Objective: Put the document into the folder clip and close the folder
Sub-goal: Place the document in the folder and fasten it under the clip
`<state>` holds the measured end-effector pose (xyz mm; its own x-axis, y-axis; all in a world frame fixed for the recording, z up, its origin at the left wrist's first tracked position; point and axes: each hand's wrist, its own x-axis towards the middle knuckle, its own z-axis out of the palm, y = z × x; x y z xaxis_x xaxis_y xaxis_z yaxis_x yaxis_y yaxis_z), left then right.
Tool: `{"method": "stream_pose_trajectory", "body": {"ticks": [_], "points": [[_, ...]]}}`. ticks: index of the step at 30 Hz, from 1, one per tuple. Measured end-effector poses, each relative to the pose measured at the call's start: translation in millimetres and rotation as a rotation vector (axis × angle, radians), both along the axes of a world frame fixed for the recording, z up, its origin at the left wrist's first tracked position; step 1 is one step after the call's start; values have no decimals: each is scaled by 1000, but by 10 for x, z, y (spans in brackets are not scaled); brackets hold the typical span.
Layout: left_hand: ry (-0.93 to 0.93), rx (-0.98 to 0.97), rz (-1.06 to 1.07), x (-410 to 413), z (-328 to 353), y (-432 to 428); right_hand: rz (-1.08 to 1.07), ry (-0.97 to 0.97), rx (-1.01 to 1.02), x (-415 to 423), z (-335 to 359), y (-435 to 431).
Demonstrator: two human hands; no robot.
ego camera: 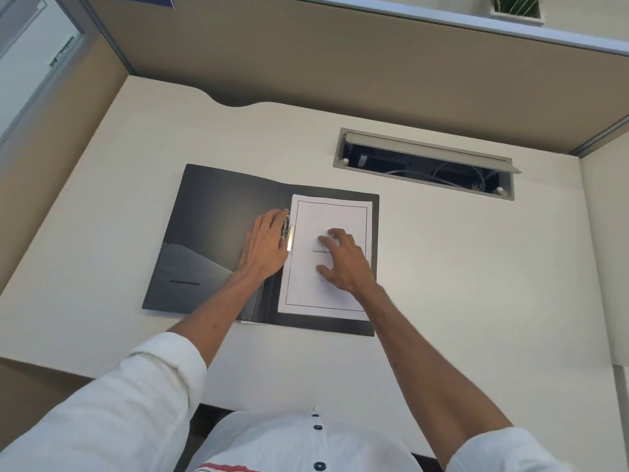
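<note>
A black folder [211, 212] lies open flat on the desk [459, 267]. A white printed document [326, 291] rests on its right half, its left edge against the metal clip [290, 237] at the spine. My left hand [263, 247] lies on the folder's left half with its fingers on the clip lever. Spread fingers of my right hand [343, 258] press down on the middle of the document. Part of the printed title is hidden under that hand.
An open cable tray [425, 165] with wires sits in the desk behind and to the right of the folder. Beige partition walls [306, 69] close the desk at the back and both sides. The left inside cover has a pocket [190, 270].
</note>
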<state>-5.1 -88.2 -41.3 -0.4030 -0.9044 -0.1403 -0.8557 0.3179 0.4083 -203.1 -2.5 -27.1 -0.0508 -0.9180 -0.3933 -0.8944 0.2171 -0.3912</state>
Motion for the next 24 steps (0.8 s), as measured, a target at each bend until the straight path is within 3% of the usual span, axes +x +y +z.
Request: {"method": "stream_pose_trajectory", "body": {"ticks": [9,19,24], "points": [[-99,50,-71,-85,-18,-218,4,15,2,2,-39,-9],[133,-62,36,19,87,-151,-3,24,5,17,-22,8],[185,-8,28,202,72,90,-13,15,9,43,-3,37]]}}
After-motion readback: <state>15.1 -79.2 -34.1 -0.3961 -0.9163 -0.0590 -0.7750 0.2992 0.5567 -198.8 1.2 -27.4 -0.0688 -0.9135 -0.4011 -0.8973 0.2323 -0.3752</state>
